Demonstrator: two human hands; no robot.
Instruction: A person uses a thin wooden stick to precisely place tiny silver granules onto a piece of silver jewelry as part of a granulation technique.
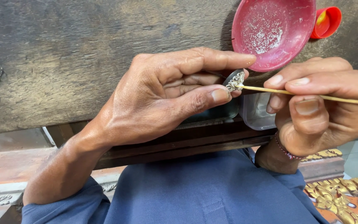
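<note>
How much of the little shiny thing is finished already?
Done, it seems: the small silver ornament already shows fine lacy patterning along its edge, and the red dish holds only a thin scatter of pale grains. In hand: the left hand pinches the ornament while the right hand touches a thin wooden stick to it. Left: I can't tell; most of the ornament is hidden behind the fingers.

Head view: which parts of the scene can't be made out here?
- Small silver filigree piece: mostly hidden by the left hand, pattern too small.
- Thin wooden stick: far end cut off by the right edge, middle covered by the right hand.
- Clear plastic box: contents hidden behind both hands.
- Red plastic cap: partly behind the red round dish.
</note>
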